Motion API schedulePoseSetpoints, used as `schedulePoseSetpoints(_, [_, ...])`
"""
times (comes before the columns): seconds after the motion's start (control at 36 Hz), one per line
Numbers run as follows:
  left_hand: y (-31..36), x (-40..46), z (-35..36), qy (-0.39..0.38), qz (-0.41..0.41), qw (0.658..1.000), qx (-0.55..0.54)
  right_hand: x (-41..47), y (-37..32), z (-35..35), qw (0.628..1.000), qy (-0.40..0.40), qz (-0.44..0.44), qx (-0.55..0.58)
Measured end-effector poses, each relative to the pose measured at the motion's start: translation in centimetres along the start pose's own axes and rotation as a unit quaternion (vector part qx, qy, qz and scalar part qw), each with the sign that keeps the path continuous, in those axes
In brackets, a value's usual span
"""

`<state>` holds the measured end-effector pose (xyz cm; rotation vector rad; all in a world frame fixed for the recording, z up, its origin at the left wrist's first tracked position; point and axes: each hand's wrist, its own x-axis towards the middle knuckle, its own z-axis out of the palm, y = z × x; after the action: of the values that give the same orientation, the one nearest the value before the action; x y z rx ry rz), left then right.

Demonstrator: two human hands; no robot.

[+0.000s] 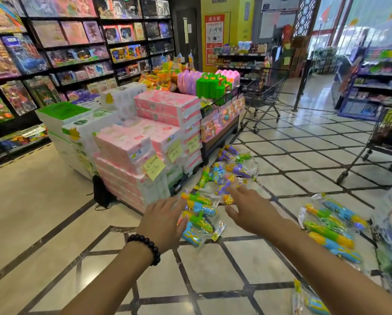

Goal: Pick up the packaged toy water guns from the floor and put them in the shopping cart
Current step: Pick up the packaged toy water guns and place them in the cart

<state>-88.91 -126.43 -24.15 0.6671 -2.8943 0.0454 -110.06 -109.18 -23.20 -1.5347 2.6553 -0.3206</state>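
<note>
Water guns [199, 220] lie between both hands (left [165, 221], right [250, 212]).

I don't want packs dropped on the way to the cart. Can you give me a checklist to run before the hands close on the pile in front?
1. Left hand on a pack: ok, open fingers touch the pile's left edge.
2. Right hand on a pack: cannot tell, fingers are spread above the pile.
3. Firm grip made: not ok, neither hand has closed.
4. Cart nearby: ok, it stands to the right; a second cart stands farther back.
5. Other packs left: not ok, a second pile lies to the right and more lie by the display.
</note>
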Motion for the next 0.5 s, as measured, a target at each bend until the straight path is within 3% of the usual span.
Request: schedulePoseSetpoints(0.5, [-10.1,24.3,10.9,-0.070,0.010,0.996,-0.047,24.8,5.5,7.0,0.996,-0.078,0.019,-0.031])
